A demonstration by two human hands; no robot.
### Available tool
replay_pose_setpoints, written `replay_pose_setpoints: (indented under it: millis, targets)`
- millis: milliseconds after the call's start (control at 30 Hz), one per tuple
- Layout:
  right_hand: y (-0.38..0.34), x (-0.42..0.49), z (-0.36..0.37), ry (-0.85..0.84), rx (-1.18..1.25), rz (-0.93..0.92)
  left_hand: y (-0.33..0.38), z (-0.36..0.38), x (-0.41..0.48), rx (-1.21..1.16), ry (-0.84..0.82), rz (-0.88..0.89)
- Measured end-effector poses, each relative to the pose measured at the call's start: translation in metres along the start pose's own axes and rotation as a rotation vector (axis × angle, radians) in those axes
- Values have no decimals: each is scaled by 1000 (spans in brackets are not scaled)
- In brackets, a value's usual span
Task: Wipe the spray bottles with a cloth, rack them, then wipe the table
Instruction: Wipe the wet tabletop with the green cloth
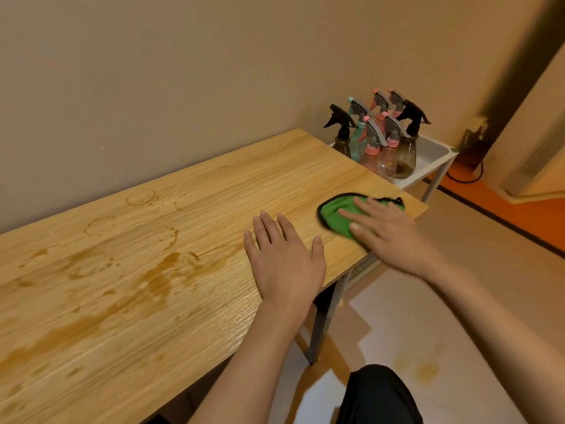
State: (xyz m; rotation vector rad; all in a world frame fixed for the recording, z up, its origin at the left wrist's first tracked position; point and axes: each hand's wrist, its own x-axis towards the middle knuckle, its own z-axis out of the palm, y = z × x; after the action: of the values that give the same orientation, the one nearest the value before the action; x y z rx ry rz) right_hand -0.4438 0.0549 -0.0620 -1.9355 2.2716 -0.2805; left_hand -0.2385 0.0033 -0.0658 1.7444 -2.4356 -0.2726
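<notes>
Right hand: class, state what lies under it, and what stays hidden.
Under the right hand lies the green cloth, flat on the table. The hand covers the cloth's near part; the wood beneath the cloth is hidden.

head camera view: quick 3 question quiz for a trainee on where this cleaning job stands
1. True or false: the spray bottles stand on the wooden table.
2. Which hand presses the green cloth? A) left B) right C) both
3. Fill in: the table's left part shows brown ____.

Key
1. False: they stand in the white rack past the table's far end.
2. B: the right hand lies on the cloth with straight fingers; the left hand lies flat on bare wood beside it.
3. stains, with ring marks, not yet wiped.
</notes>
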Motion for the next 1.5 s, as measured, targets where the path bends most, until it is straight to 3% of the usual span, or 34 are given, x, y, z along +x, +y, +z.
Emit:
replay_pose_setpoints:
  millis: [133, 300, 433, 533, 800, 1000, 1200, 1367, 1500]
  targets:
    - [24, 27, -11, -24, -78, 193, -2, 0, 0, -11, -2, 8]
    - [-16, 4, 5, 4, -76, 102, -3, -2, 2, -74, 44, 9]
    - [-17, 2, 2, -13, -71, 85, -8, -11, -8, -105, 127, 117]
    - [-15, 2, 4, -24, -100, 82, -35, -30, -33, 1, 200, 175]
    - [-15, 2, 3, -22, -66, 114, -173, -64, -114, 156, 164, -55]
    - [-44, -12, 12, 89, -30, 162, -225, -63, -150, 163, 79, -169]
    - [-118, -50, 34, 89, -75, 58, -223, -58, -150, 188, 64, -171]
    - [-206, -85, 62, 89, 19, -162, -223, -57, -150, 192, 54, -180]
    - [-217, -95, 61, 32, 35, -282, -224, -54, -149, 189, 40, -168]
